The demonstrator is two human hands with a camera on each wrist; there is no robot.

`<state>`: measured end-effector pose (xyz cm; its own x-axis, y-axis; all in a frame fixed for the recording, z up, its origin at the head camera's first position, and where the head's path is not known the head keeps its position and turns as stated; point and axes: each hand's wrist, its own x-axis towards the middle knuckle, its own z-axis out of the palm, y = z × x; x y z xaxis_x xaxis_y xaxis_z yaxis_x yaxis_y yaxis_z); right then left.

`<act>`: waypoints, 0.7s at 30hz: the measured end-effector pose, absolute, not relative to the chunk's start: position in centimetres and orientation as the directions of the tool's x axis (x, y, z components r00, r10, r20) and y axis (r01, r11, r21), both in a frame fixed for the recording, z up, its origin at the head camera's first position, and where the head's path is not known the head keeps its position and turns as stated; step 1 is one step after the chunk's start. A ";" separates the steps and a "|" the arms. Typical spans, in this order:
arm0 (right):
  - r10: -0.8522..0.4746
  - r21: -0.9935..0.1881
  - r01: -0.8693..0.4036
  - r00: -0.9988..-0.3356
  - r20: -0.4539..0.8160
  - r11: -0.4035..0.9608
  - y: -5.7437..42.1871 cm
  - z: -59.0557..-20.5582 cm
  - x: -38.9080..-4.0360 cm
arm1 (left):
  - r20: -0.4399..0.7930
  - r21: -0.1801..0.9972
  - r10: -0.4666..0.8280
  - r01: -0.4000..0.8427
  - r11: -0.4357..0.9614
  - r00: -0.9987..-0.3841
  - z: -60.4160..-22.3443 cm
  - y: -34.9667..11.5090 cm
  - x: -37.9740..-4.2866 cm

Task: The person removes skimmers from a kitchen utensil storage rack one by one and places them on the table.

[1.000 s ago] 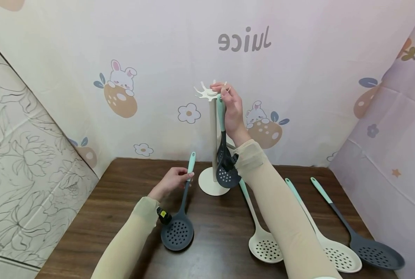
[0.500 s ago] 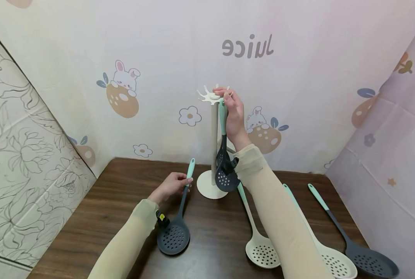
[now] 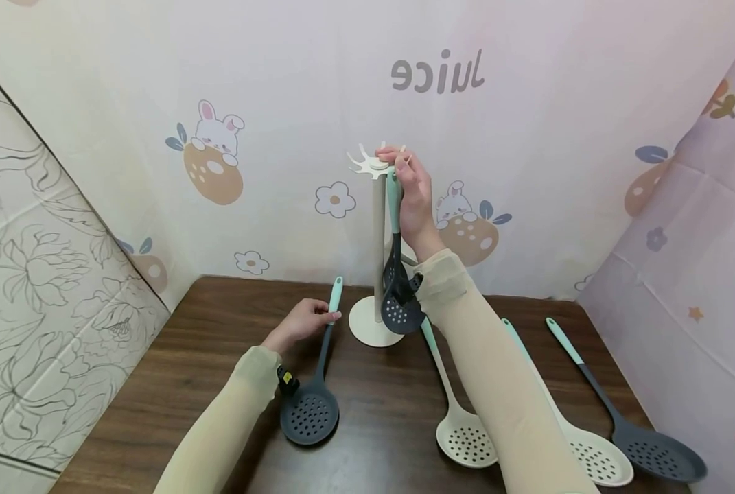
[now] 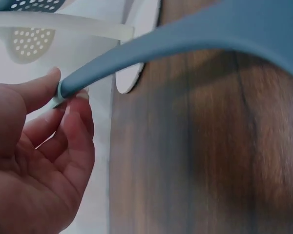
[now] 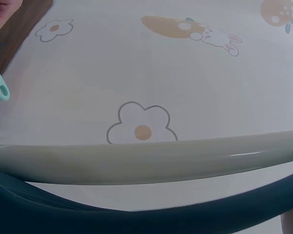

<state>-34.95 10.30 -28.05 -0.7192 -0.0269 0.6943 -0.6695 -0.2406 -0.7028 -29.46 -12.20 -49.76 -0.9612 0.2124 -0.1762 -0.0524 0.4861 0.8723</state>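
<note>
My left hand (image 3: pixel 305 319) pinches a dark grey skimmer (image 3: pixel 309 412) near the lower end of its mint handle; its round perforated head is toward me. The left wrist view shows thumb and fingertips at the joint where the mint handle (image 4: pixel 58 100) meets the dark shaft (image 4: pixel 112 61). At the top of a cream utensil stand (image 3: pixel 378 240), my right hand (image 3: pixel 413 195) has its fingers over the hooked disc and its thumb at the top of a hanging dark skimmer's mint handle (image 3: pixel 394 206). That skimmer's perforated head (image 3: pixel 403 317) hangs beside the pole, partly behind the black wrist camera.
On the brown wooden table (image 3: pixel 219 357), a cream skimmer (image 3: pixel 466 439), a cream slotted turner (image 3: pixel 598 456) and a dark slotted turner (image 3: pixel 657 453) lie at the right. The stand's round base (image 3: pixel 367 328) sits near the back edge. A printed curtain (image 3: pixel 281 137) hangs behind.
The head view shifts slightly down and back up. Both hands keep their holds, and the utensils and stand stay in place.
</note>
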 end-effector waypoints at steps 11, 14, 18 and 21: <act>-0.021 -0.696 -0.673 -0.715 0.699 -0.249 10.2 -28.0 -35.1 | -0.142 0.770 0.167 -0.004 0.638 -0.976 -49.3 -12.2 -29.6; -0.017 -0.698 -0.673 -0.717 0.697 -0.243 10.3 -28.0 -35.1 | -0.146 0.745 0.183 0.014 0.667 -0.972 -49.2 -12.2 -29.8; -0.019 -0.708 -0.666 -0.725 0.688 -0.233 10.4 -28.0 -35.2 | -0.158 0.708 0.192 0.025 0.706 -0.969 -49.1 -12.3 -30.0; -0.022 -0.710 -0.664 -0.726 0.687 -0.235 10.3 -28.0 -35.2 | -0.169 0.691 0.187 0.019 0.723 -0.968 -49.1 -12.4 -30.1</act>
